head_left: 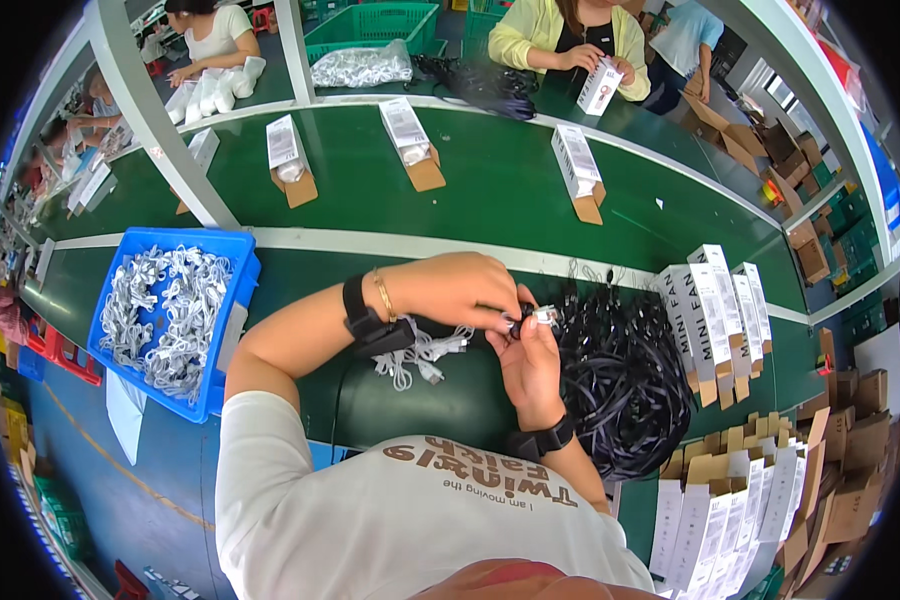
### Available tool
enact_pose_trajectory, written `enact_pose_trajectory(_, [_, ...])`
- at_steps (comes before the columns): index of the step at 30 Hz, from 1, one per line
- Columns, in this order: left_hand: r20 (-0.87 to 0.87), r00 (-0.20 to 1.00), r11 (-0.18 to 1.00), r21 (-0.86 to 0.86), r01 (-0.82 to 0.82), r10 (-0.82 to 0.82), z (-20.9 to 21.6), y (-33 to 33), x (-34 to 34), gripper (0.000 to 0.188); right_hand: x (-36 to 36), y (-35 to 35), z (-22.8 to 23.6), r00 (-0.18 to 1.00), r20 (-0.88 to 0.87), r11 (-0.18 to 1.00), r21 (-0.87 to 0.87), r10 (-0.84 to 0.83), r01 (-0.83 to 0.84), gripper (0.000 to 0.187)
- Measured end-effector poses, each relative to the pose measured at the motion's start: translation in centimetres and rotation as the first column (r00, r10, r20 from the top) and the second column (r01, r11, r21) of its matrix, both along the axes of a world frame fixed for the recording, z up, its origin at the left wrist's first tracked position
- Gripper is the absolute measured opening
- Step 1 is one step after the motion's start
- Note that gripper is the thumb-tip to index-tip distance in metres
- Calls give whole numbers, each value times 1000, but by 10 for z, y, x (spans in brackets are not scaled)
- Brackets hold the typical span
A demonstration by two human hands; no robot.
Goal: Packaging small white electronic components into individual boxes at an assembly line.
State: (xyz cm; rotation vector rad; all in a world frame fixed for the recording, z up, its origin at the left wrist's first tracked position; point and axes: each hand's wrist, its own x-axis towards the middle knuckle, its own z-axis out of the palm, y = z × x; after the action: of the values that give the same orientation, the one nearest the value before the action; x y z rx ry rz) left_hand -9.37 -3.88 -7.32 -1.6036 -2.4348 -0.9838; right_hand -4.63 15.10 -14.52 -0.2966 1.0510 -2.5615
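My left hand (455,288) reaches in from the left, its fingers pinched at the fingertips of my right hand (530,372). Between thumb and fingers my right hand grips a small white cable plug (544,316), with something dark beside it. What my left fingertips pinch is too small and covered to make out. Below my left wrist, several white cables (425,355) lie loose on the green table (450,405). Right beside my right hand spreads a tangled heap of black lanyard-like straps (625,400).
A blue bin (212,375) of bundled white cables stands left. White boxes (705,320) stand at right, with more open boxes (730,510) below. Opened boxes (405,135) lie along the green belt (490,190) ahead. Across it, a co-worker in yellow (515,40) handles a box.
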Motion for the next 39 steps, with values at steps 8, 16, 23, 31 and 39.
enact_pose_trajectory(8, [-470, 698, 636, -316, -705, 540, -39, -60, -154, 26, -10, 9, -20, 998, 60, 987, 162, -23, 13, 38])
enact_pose_trajectory(16, [-717, 415, 250, -331, -910, 560, -73, -110, -198, 19, -16, 13, -25, 1000, 7, 979, 205, -24, 22, 28])
enact_pose_trajectory(23, [-388, 344, 451, 231, -862, 855, 9, -104, -140, 8, -9, 7, -15, 989, -120, 949, 292, -88, 120, 27])
enact_pose_trajectory(31, [-95, 785, 753, 373, -542, 612, 36, 23, -30, 12, 20, 36, 106, 231, -967, 575, 249, 105, 779, 24])
enact_pose_trajectory(39, [194, 911, 875, 265, -405, 363, 25, 54, 31, 27, 25, 50, 139, 202, -798, 74, 294, 567, 953, 22])
